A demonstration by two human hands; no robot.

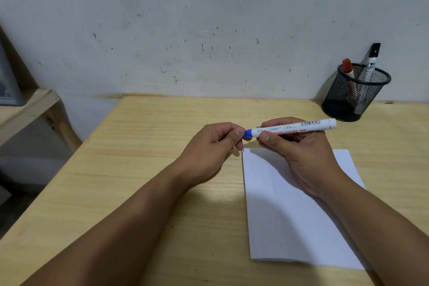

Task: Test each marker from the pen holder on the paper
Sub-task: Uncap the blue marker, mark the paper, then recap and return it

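Note:
A white marker [299, 127] with a blue end lies level in the air above the table, its blue end pointing left. My right hand [294, 148] grips its barrel. My left hand [216, 144] pinches the blue end [247, 133] with curled fingers; whether this is the cap or the tip section I cannot tell. A blank white sheet of paper [290, 211] lies on the table under my right hand. The black mesh pen holder [355, 95] stands at the back right with a red-capped marker [347, 68] and a black-capped marker [371, 62] in it.
The light wooden table [144, 169] runs up to a stained white wall. Its left edge slants from the back middle toward the front left. A wooden shelf [25, 109] stands beyond that edge at the left.

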